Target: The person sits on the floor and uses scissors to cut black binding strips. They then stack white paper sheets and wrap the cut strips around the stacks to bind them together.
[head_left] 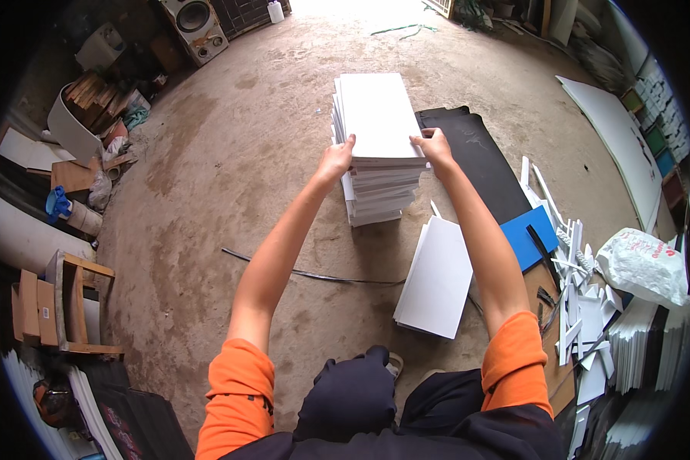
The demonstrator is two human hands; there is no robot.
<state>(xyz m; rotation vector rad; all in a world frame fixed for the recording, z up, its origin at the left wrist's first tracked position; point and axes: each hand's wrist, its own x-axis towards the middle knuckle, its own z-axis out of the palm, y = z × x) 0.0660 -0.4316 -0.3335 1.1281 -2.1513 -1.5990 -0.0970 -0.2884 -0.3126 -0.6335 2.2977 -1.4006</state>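
A tall stack of white rectangular sheets point(379, 115) stands on the concrete floor ahead of me, its layers slightly uneven along the sides. My left hand point(336, 161) grips the near left edge of the upper sheets, thumb up by the top face. At the near right corner, my right hand point(436, 150) closes on the same upper sheets with its thumb on top. The fingers under the edges are mostly hidden. Nearer to me, a lower pile of white sheets point(435, 280) lies askew beside my right forearm.
Black sheets point(487, 165) and a blue panel point(529, 236) lie to the right. White offcuts point(586, 330) and a white plastic bag point(644, 264) are beyond them. A black strap point(314, 274) crosses the floor. A wooden frame point(77, 307) and cardboard boxes point(37, 307) stand left.
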